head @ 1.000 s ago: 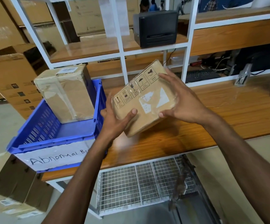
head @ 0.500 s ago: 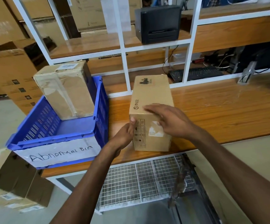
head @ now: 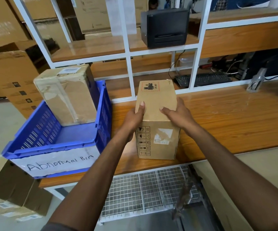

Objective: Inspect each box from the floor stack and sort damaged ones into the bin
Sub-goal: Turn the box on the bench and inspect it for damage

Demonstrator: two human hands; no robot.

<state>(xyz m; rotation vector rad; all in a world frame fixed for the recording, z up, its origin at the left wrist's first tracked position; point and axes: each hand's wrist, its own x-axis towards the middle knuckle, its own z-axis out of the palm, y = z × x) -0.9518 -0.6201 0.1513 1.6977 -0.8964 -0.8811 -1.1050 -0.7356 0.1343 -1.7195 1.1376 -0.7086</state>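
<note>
A small brown cardboard box (head: 156, 99) stands on the wooden table (head: 226, 120), with handling symbols and a torn label on its near face. My left hand (head: 134, 119) grips its left top edge, thumb on the top face. My right hand (head: 179, 114) grips its right side, thumb on the top. To the left sits the blue crate (head: 55, 144) labelled "Abnormal Bin", holding a crumpled, heavily taped box (head: 66, 95) at its far end.
White shelf frame posts (head: 131, 77) rise just behind the box. A black printer (head: 165, 25) sits on the shelf, a keyboard (head: 203, 80) behind the frame. Cardboard boxes (head: 13, 194) lie on the floor at lower left. A wire mesh shelf (head: 148, 192) is under the table.
The box was held tilted in the air, then set down on the table. Both hands have shifted from its near face to gripping its two sides at the top.
</note>
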